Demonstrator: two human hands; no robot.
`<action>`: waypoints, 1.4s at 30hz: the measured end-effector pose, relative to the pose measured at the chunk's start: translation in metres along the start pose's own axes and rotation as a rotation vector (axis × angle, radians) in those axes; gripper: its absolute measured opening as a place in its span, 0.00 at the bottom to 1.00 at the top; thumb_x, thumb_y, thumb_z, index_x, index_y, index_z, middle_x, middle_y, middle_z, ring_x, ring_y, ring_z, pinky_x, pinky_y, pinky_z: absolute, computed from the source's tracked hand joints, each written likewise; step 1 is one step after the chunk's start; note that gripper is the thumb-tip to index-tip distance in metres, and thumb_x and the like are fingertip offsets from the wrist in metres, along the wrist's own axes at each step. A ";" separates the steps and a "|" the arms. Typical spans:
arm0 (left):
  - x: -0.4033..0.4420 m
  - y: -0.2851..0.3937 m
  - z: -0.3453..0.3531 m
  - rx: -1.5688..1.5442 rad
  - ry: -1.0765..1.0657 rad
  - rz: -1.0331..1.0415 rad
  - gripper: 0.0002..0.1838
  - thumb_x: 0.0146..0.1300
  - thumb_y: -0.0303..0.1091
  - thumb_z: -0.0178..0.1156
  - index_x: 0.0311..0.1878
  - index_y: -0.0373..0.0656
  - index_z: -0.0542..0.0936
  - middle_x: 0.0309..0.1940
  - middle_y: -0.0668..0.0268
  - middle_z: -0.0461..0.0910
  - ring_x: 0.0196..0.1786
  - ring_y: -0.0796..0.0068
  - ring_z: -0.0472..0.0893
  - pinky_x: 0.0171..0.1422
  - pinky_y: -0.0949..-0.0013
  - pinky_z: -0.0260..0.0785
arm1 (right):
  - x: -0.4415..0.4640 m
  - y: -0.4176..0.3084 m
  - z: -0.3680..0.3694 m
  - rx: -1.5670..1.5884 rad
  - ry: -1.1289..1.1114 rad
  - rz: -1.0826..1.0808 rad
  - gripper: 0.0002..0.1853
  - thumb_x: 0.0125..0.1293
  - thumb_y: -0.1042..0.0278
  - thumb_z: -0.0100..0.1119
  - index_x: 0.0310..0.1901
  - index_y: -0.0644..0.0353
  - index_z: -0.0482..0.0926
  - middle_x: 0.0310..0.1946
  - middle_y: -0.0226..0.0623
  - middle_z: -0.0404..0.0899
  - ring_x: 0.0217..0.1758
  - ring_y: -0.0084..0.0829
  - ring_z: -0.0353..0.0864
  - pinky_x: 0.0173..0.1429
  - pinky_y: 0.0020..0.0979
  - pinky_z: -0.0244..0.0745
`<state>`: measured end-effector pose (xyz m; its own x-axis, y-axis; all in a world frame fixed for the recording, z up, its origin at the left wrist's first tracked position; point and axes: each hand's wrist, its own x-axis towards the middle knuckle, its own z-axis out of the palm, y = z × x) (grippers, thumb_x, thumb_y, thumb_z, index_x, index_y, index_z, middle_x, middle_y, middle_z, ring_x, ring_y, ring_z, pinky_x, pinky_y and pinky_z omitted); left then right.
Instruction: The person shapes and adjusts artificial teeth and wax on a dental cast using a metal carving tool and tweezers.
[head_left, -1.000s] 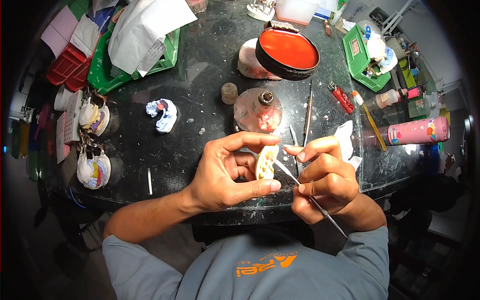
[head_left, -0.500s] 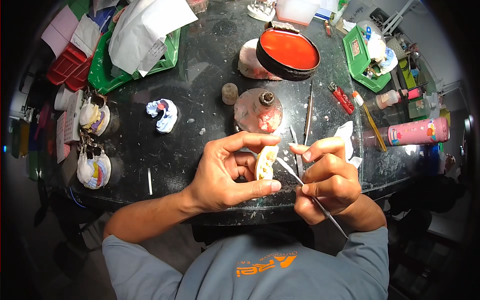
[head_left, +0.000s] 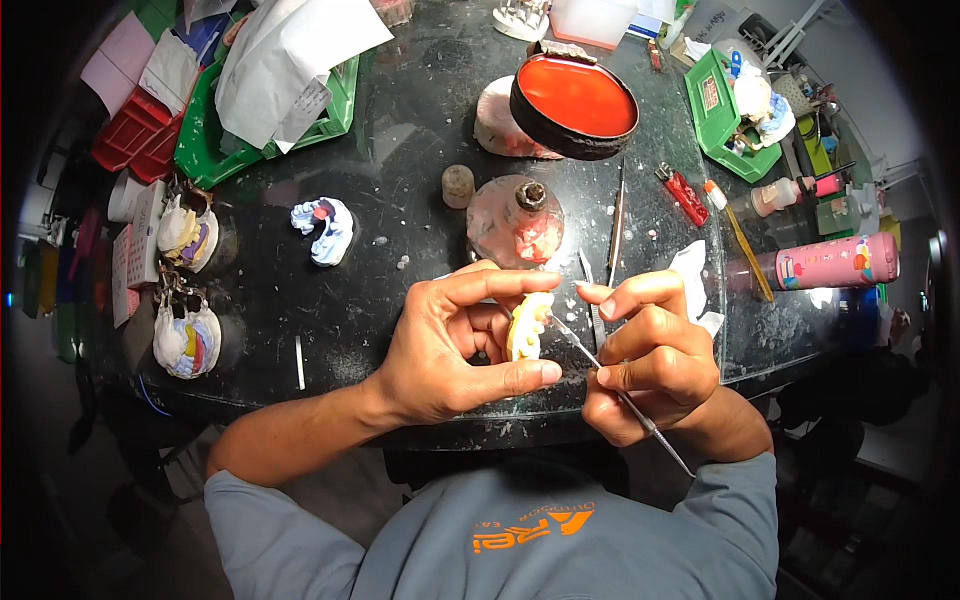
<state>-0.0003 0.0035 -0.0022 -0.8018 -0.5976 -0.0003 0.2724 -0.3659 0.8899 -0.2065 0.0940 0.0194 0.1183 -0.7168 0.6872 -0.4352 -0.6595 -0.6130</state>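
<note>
My left hand (head_left: 437, 340) grips a yellowish dental cast (head_left: 527, 328) between thumb and fingers, turned on its side. In my right hand (head_left: 655, 350) is a thin metal wax carver (head_left: 640, 415), held like a pen. Its tip meets the edge of the cast; whether it presses in is too small to tell. Just beyond the hands stands a round glass spirit burner (head_left: 508, 225) with a dark metal neck. Behind it, a dark round tin of red wax (head_left: 578, 98) rests tilted on a pinkish-white block (head_left: 497, 120).
A blue-white dental cast (head_left: 335, 235) and two mounted models (head_left: 188, 338) lie to the left. Green trays (head_left: 190, 160) stand at both back corners. On the right are a red lighter (head_left: 682, 195), a brush (head_left: 740, 245), a knife (head_left: 618, 220) and a pink bottle (head_left: 840, 262).
The cast has tipped slightly in my left hand, showing more of its yellow outer side. The carver's tip has shifted a little down and left along it.
</note>
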 end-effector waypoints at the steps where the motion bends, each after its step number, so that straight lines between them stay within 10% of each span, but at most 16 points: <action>1: 0.000 0.000 0.000 -0.002 0.001 0.000 0.33 0.56 0.18 0.77 0.67 0.32 0.78 0.43 0.71 0.74 0.39 0.87 0.81 0.40 0.82 0.75 | 0.000 0.000 0.000 0.001 -0.002 0.001 0.13 0.37 0.81 0.69 0.28 0.58 0.79 0.26 0.31 0.78 0.46 0.43 0.79 0.55 0.48 0.88; 5: -0.001 0.001 -0.006 0.035 -0.064 -0.030 0.36 0.56 0.11 0.73 0.69 0.26 0.72 0.49 0.66 0.72 0.56 0.71 0.84 0.58 0.72 0.83 | 0.001 -0.001 0.000 0.007 -0.014 -0.003 0.13 0.37 0.81 0.69 0.28 0.59 0.79 0.26 0.31 0.77 0.46 0.43 0.79 0.55 0.48 0.88; 42: -0.001 0.001 -0.006 0.027 -0.064 -0.026 0.36 0.56 0.11 0.73 0.70 0.27 0.72 0.48 0.67 0.71 0.53 0.75 0.83 0.54 0.75 0.83 | 0.000 0.001 0.000 0.002 -0.016 -0.046 0.11 0.40 0.79 0.70 0.27 0.59 0.80 0.27 0.32 0.77 0.46 0.43 0.79 0.54 0.48 0.88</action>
<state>0.0039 -0.0003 -0.0036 -0.8412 -0.5407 0.0053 0.2375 -0.3606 0.9020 -0.2072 0.0930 0.0191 0.1519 -0.6892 0.7085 -0.4273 -0.6922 -0.5817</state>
